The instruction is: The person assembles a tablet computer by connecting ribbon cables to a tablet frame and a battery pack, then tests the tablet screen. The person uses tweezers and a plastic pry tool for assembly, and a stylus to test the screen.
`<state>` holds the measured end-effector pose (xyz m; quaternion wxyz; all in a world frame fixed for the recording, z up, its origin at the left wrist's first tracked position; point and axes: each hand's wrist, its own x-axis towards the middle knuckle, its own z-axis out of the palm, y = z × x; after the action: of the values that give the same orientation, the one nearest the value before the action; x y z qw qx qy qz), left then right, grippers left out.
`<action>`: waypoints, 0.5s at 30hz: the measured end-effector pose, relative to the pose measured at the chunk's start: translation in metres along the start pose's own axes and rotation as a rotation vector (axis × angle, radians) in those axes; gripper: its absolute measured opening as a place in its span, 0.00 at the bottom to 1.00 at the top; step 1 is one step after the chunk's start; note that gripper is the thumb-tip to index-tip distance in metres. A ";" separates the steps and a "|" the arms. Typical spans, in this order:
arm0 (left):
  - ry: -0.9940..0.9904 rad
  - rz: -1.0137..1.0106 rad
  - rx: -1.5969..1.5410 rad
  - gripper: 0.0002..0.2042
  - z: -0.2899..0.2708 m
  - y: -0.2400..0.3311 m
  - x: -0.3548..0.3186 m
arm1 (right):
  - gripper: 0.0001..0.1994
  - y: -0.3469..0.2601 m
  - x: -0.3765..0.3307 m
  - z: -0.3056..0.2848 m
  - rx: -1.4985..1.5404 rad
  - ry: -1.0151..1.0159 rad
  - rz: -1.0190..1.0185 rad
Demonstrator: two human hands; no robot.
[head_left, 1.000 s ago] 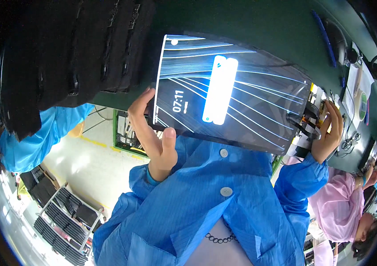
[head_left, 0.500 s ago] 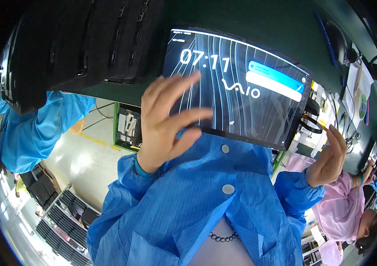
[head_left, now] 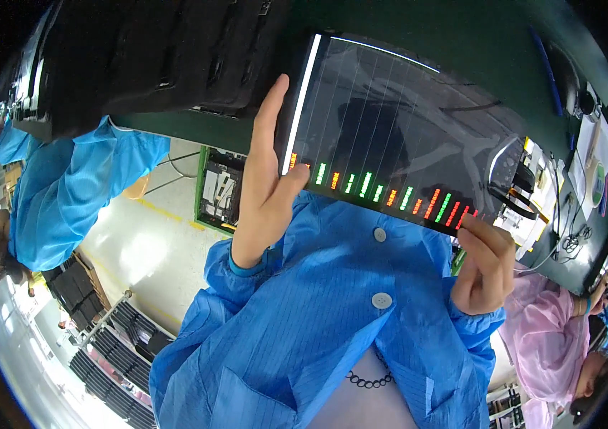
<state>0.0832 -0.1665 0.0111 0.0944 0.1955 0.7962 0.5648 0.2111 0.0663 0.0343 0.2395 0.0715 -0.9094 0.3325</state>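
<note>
A tablet (head_left: 404, 129) with a dark screen is tilted in front of my chest. Rows of small green, red and orange text run along its near edge, and a white bar lights its left side. My left hand (head_left: 264, 186) holds the left edge, thumb on the front at the near corner and fingers stretched along the side. At the near right corner is my right hand (head_left: 486, 264), its fingers bent together with the tips on the tablet's edge; the thumb is partly hidden. Black straps or cables (head_left: 515, 204) lie by the right edge.
A row of black cases (head_left: 139, 64) stands at the far left on the dark green table (head_left: 397, 18). Past the left edge are a green-rimmed bin (head_left: 200, 189) and a person in a blue coat (head_left: 61, 193). A person in pink (head_left: 543, 329) is at right, near loose cables (head_left: 572, 239).
The screen went from a lit picture with a clock to dark with coloured text rows. My left hand moved from over the screen to its left edge; my right hand came in to the near right corner.
</note>
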 end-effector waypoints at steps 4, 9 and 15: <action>-0.025 -0.030 -0.094 0.40 0.003 0.002 -0.001 | 0.15 0.002 -0.001 0.009 0.082 -0.017 0.003; -0.041 0.123 0.148 0.36 -0.005 0.002 0.015 | 0.15 0.002 -0.001 0.004 0.072 -0.005 0.057; 0.055 0.292 1.077 0.20 0.011 0.027 0.082 | 0.16 0.001 0.014 0.005 0.038 0.020 0.069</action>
<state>0.0185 -0.1151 0.0386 -0.1188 0.3094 0.9392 0.0902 0.1966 0.0642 0.0378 0.2358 0.0412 -0.9024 0.3584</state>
